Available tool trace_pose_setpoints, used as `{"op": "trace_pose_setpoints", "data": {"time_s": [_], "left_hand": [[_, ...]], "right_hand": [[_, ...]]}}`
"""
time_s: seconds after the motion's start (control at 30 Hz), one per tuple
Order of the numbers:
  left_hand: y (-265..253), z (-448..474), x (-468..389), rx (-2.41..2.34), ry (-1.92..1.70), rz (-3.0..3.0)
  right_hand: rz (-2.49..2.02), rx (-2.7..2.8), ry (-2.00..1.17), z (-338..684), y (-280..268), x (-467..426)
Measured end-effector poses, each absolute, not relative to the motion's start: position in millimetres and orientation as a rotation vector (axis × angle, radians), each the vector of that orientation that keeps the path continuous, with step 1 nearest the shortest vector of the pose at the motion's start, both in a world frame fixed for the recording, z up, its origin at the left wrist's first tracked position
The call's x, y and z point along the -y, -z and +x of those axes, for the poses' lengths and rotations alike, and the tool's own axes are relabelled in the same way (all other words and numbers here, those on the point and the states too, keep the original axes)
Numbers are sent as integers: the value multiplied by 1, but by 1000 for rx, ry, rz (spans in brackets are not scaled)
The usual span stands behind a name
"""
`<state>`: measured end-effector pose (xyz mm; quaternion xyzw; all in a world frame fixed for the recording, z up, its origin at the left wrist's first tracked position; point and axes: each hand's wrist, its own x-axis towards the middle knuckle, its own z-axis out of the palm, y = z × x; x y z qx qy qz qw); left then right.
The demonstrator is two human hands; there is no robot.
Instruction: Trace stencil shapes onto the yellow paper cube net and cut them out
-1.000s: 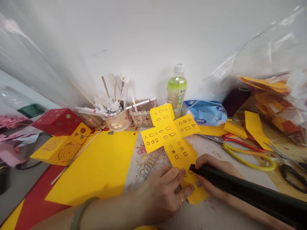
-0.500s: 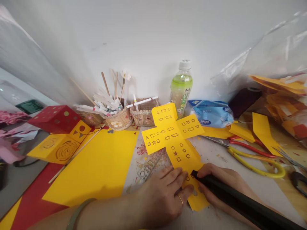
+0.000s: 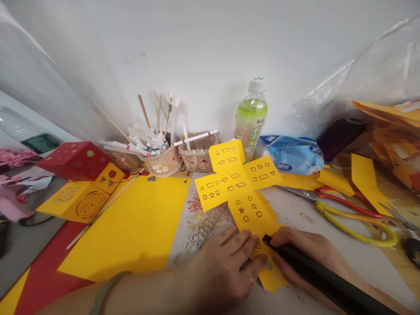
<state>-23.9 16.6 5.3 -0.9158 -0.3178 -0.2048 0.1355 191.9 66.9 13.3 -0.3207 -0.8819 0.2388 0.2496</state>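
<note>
A yellow cross-shaped paper piece, marked with small outlined shapes such as stars, circles and rectangles, lies on the work surface. My left hand rests flat on its near flap, fingers stretched out; a ring and a bangle show. Just right of those fingertips, my right hand grips a thick black pen-shaped tool. The tool's tip touches or hovers just over the near flap, beside a small outlined shape; its exact kind I cannot tell. A clear shape stencil lies left of the paper.
A drink bottle and a blue wipes pack stand behind. Small baskets hold markers and sticks. Yellow-handled scissors lie at right. On the left are a large yellow sheet and a red paper box.
The view has shifted slightly, so things on the right sit a little further right. Both hands keep nearly the same places on the paper, and the tool's tip stays by the same flap.
</note>
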Motion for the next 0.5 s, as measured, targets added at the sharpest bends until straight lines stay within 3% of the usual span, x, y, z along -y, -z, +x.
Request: {"op": "trace_pose_setpoints", "data": {"time_s": [0.5], "left_hand": [[-10,-26,-17,910,504,-2647]], "right_hand": [[-774,2379,-514,191,-10,-62]]}}
